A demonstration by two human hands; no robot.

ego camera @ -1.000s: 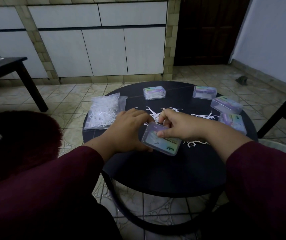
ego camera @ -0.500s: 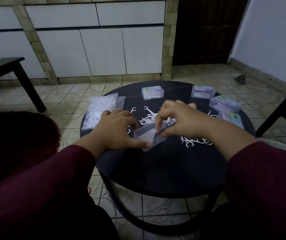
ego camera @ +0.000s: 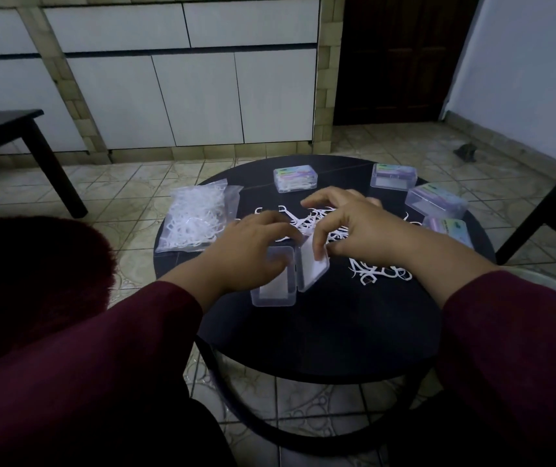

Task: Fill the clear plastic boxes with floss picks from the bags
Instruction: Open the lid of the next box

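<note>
A clear plastic box (ego camera: 274,291) lies open on the round black table (ego camera: 320,335), its lid (ego camera: 315,267) folded out to the right. My left hand (ego camera: 253,244) rests on the box's far end and holds it. My right hand (ego camera: 354,227) has its fingertips on the lid's far edge, above a heap of loose white floss picks (ego camera: 377,273). A clear bag (ego camera: 197,217) of floss picks lies at the table's left edge.
Several closed clear boxes stand along the far and right rim: one with picks inside (ego camera: 296,178), others (ego camera: 393,176), (ego camera: 436,202), (ego camera: 448,229). A dark side table (ego camera: 10,129) is at the left, a chair leg (ego camera: 539,214) at the right.
The box was held closed above the table with both hands a second ago. It has since been lowered onto the table and opened, with the lid swung out to the right.
</note>
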